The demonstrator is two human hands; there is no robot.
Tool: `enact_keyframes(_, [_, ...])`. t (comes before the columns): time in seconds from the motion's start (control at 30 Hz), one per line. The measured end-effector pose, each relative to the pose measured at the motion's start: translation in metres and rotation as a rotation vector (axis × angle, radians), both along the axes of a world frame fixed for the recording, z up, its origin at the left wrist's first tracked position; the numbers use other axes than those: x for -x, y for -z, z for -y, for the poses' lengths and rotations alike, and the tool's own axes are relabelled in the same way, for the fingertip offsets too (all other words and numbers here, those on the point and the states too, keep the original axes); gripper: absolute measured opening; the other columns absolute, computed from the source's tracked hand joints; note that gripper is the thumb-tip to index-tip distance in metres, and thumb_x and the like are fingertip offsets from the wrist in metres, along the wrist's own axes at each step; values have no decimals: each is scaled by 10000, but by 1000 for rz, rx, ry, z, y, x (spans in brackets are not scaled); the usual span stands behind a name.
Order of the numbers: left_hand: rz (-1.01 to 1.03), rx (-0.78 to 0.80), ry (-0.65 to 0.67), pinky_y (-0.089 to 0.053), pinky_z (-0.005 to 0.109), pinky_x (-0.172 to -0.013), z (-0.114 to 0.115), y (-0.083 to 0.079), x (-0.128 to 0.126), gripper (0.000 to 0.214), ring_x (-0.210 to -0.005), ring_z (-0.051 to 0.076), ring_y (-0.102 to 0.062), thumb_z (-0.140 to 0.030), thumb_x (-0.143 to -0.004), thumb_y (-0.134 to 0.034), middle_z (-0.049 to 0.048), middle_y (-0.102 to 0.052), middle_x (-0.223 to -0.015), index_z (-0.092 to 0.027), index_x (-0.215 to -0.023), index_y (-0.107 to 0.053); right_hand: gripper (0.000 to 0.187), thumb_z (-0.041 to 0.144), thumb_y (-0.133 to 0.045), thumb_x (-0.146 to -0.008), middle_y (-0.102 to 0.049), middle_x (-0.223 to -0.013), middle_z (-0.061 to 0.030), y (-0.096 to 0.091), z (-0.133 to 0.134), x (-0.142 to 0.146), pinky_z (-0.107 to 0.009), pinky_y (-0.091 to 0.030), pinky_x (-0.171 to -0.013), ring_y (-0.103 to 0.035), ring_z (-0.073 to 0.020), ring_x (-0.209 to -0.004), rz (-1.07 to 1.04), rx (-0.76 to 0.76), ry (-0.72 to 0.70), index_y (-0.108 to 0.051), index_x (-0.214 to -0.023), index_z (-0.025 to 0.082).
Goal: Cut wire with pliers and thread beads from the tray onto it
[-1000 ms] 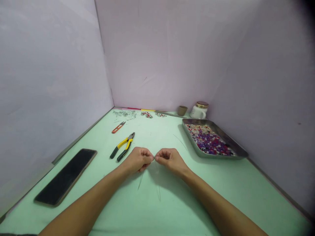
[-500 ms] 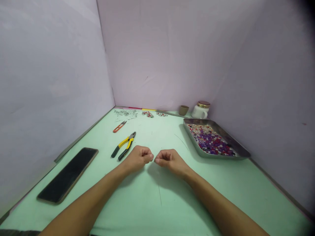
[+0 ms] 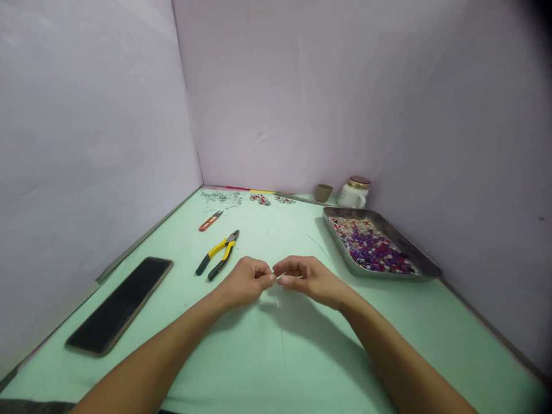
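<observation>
"So, how does work stand on this surface [image 3: 241, 362]?"

"The tray [image 3: 399, 238] looks well stocked."

"And what's gripped?"

"The left hand [image 3: 253, 282] is pinched closed; the right hand [image 3: 313, 282] curls loosely, its hold unclear."

"What's done?"

"Two beaded clusters [image 3: 260, 199] farther back look made up; the fine strand [image 3: 281, 278] in the left hand's pinch seems barely worked."

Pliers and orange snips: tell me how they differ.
The pliers have yellow-and-black handles; the snips have an orange body. The pliers look larger than the snips. The pliers lie nearer the left hand; the snips lie farther back. Both rest slanted on the green tabletop.
</observation>
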State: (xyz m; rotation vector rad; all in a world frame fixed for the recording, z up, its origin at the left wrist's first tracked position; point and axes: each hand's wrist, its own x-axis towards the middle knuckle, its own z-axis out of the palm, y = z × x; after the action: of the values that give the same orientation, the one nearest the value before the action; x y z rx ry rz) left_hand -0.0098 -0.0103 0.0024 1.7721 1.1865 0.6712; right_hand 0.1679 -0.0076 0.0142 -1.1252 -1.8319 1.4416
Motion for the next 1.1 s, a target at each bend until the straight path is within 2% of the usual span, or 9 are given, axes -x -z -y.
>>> enact_keyframes(0.17, [36,51,-54,-245,187,-410,0,4,-4,213,-411,57,-323,-296,-677,-466,-41,-450,-451,-132,-560,-534,116,165,-579,-597,-538,-508,19,10,2,17,-194,-312,-402,-454,-76,-435,-75,161,120,-609,-706,137])
enact_keyframes(0.37, [-4,38,-15,-286,190,-434,-6,0,7,160,-439,62,-363,-273,-660,-484,-35,-508,-511,-141,-637,-571,43,137,-554,-573,-520,-481,35,6,0,11,-189,-254,-401,-379,-41,-404,-98,129,177,-594,-589,136])
enact_keyframes(0.47, [-151,-89,-11,-307,202,-461,-8,-2,14,147,-477,81,-408,-246,-662,-480,-35,-506,-510,-154,-612,-583,35,143,-544,-565,-519,-467,35,5,0,11,-194,-220,-388,-335,-38,-386,-70,173,182,-578,-564,139])
enact_keyframes(0.63, [-528,-438,-101,-348,234,-576,-12,-6,21,199,-616,127,-529,-199,-711,-432,-15,-616,-619,-206,-658,-624,37,140,-541,-555,-519,-443,26,9,-5,10,-203,-225,-391,-354,-47,-376,-1,232,258,-555,-521,139])
enact_keyframes(0.77, [-735,-533,-346,-369,260,-617,-22,-8,33,243,-777,174,-566,-238,-759,-390,16,-634,-895,-241,-880,-602,58,182,-595,-562,-524,-473,28,16,-13,3,-193,-254,-405,-399,-52,-411,-121,241,386,-558,-536,145])
enact_keyframes(0.83, [-789,-498,-529,-384,279,-629,-28,-10,42,306,-838,198,-559,-281,-764,-383,46,-560,-1078,-237,-1030,-528,93,214,-637,-554,-535,-525,28,18,-17,-1,-183,-285,-422,-442,-58,-468,-239,250,492,-577,-581,149])
enact_keyframes(0.9, [-849,-362,-610,-396,308,-635,-32,-11,50,343,-839,225,-557,-342,-755,-382,74,-518,-1121,-225,-1056,-498,149,231,-673,-533,-528,-552,32,19,-20,-4,-174,-315,-437,-461,-58,-502,-375,268,575,-598,-635,152])
enact_keyframes(1.0, [-960,-166,-497,-405,339,-619,-37,-8,58,360,-829,263,-545,-426,-707,-411,106,-544,-1007,-199,-958,-534,199,227,-698,-510,-501,-526,37,18,-23,-6,-169,-336,-431,-453,-54,-486,-537,279,635,-612,-669,144])
enact_keyframes(1.1, [-1023,-168,-421,-407,354,-626,-38,-3,60,391,-896,295,-502,-434,-669,-433,139,-524,-988,-169,-939,-530,208,226,-707,-505,-524,-548,21,15,-23,-6,-169,-351,-419,-470,-57,-488,-611,254,666,-617,-667,131])
